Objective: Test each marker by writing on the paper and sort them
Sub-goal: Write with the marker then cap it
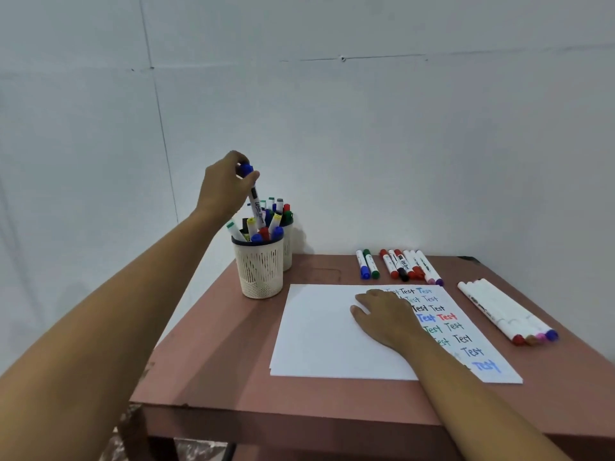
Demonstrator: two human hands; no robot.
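Pinching blue-capped marker (255, 202) with left hand (223, 184) above cup (259, 272) at table (216, 361) back-left corner; pressing paper (316, 334) with right hand (387, 319), fingers flat.

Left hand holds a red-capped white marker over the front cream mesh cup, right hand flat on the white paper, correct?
Not red: the head view shows the left hand holding a blue-capped white marker over the front cream mesh cup, right hand flat on the white paper.

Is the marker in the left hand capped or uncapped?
Capped: the blue cap sits on the top end of the blue marker, pinched by the left hand.
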